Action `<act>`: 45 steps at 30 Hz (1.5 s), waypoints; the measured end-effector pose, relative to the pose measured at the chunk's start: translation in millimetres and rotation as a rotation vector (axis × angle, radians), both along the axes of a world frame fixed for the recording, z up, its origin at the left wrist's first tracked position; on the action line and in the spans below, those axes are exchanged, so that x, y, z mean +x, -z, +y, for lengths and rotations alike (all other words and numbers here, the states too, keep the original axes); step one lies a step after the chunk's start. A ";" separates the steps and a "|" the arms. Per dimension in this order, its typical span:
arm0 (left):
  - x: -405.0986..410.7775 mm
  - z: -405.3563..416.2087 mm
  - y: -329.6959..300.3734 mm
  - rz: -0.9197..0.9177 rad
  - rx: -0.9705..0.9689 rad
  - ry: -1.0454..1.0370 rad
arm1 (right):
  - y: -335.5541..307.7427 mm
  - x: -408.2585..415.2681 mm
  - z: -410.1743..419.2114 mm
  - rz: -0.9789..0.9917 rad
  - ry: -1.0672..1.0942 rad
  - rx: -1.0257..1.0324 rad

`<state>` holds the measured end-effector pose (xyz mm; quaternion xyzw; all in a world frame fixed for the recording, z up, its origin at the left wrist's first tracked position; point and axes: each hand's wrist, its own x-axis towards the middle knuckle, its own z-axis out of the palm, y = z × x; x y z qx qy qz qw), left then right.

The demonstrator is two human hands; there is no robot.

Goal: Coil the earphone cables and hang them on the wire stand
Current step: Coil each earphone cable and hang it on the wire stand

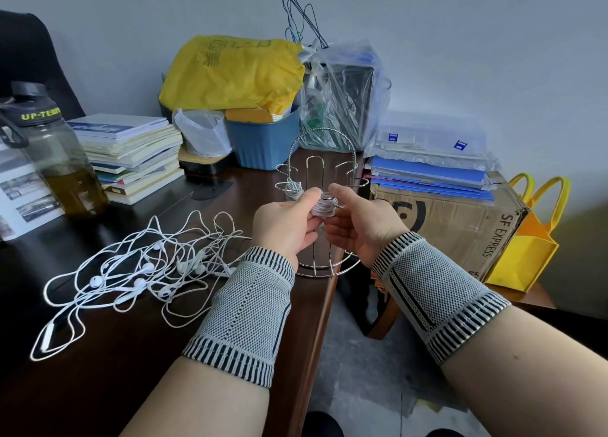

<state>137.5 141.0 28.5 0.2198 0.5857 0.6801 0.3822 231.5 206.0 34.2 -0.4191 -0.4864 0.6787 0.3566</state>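
Both forearms, in grey knit wrist sleeves, reach in from six o'clock and meet at centre frame. Fingers and thumb of the left hand (289,221) curl round a small white coiled earphone cable (324,206), pinching it from nine o'clock. The right hand (357,221) pinches the same bundle from three o'clock, the metal plug tip poking out between its thumb and forefinger. Judging by the tight bundle, winding is about finished and the end is being secured.

Just beyond, toward twelve o'clock, stands the wire stand (324,173); one greyish coil (291,188) already hangs on a hook at its ten o'clock side. Next move, as I judge it: lift the bundle and slip a loop over a free hook without letting the turns spring loose.

At eight o'clock of the hands, a loose tangle of white earphones (144,268) lies on the dark wooden desk (108,364), so several remain to be coiled.

Farther out: a stack of books (131,153) and a water bottle (56,160) at ten o'clock, a yellow bag (230,71) over a blue tub (263,143) at twelve, a cardboard box (460,226) at two, and a pale wall behind.
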 end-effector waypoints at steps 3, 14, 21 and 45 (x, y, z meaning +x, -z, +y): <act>1.0 0.2 -0.9 -0.026 0.028 -0.011 | -1.4 -0.9 1.1 0.048 0.014 -0.009; 2.8 -2.7 -3.4 -0.106 0.035 -0.038 | 2.2 -0.6 1.7 0.115 0.042 0.025; -0.3 -2.1 0.2 0.015 -0.071 -0.063 | 33.3 6.9 0.9 0.038 0.024 0.113; 0.9 7.6 22.9 0.397 -0.073 -0.035 | 57.7 -7.3 8.4 -0.183 -0.031 0.471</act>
